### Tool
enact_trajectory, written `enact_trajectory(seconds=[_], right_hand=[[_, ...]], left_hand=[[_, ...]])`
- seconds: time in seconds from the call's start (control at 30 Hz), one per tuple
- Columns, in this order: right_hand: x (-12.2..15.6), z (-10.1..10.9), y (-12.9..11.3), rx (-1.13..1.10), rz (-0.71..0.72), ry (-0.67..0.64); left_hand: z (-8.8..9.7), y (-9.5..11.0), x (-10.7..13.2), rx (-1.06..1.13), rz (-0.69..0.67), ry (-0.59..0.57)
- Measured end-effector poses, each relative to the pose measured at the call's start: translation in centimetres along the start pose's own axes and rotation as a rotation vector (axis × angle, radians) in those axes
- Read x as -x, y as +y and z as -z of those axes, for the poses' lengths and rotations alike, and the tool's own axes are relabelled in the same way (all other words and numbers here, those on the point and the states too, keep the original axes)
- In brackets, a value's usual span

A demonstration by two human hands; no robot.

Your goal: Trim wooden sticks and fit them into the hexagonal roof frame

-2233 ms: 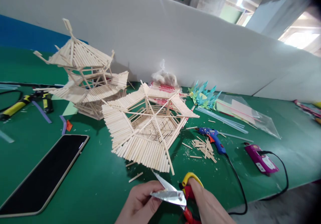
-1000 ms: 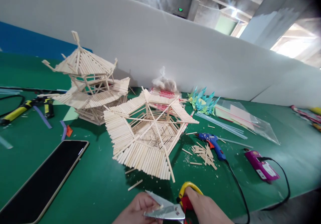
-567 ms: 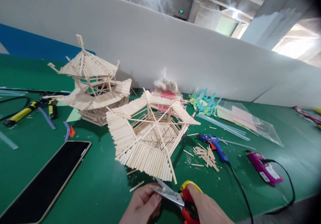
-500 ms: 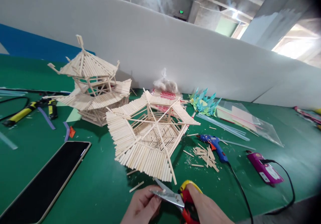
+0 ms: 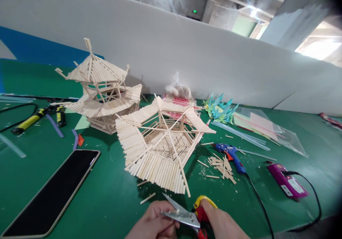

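Observation:
My right hand [image 5: 221, 217] grips the yellow and red handles of a pair of scissors [image 5: 184, 217], whose blades stand apart and point left. My left hand [image 5: 157, 219] is closed in a pinch at the blades. Between them shows the pale end of a small wooden stick [image 5: 177, 210]; most of it is hidden by my fingers. Just beyond my hands stands a pavilion model of wooden sticks [image 5: 160, 171], its roof partly covered, with bare spokes meeting at the centre. A loose stick [image 5: 148, 198] lies on the table near my left hand.
A finished-looking stick pagoda [image 5: 98, 71] stands behind at left. A phone [image 5: 53, 192] lies front left, with yellow-black pliers [image 5: 29, 121] beyond it. To the right are cut sticks [image 5: 223, 167], a blue glue gun [image 5: 232, 155] with a cord, and a purple device [image 5: 287, 180].
My left fingers have shifted slightly around the stick, and the scissors have moved a little right and down in view. The whole scene has drifted slightly right.

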State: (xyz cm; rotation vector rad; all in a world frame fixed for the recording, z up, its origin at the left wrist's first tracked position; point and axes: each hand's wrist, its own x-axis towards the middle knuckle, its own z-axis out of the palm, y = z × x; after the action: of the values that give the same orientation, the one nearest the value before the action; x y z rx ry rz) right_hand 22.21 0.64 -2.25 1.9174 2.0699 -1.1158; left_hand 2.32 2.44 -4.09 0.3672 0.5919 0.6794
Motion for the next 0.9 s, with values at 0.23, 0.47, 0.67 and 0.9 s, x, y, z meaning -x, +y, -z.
enact_trajectory(seconds=[0.23,0.47,0.67,0.9], right_hand=[[0.3,1.4,-1.4,0.013,0.034,0.0],[0.9,2.7,-2.9,-0.014,0.018,0.032],[0.9,2.6,-3.2,-0.099,0.043,0.096],[1.3,2.7,-2.5,-0.054,0.085,0.083]], left_hand=[[-0.4,0.2,-0.2,0.015,-0.043,0.042],[-1.2,0.7,-0.4,-0.119,-0.171,0.179],[-1.8,1.1,0.1,-0.345,-0.381,0.318],[-1.2,0.5,-0.5,-0.256,-0.231,0.18]])
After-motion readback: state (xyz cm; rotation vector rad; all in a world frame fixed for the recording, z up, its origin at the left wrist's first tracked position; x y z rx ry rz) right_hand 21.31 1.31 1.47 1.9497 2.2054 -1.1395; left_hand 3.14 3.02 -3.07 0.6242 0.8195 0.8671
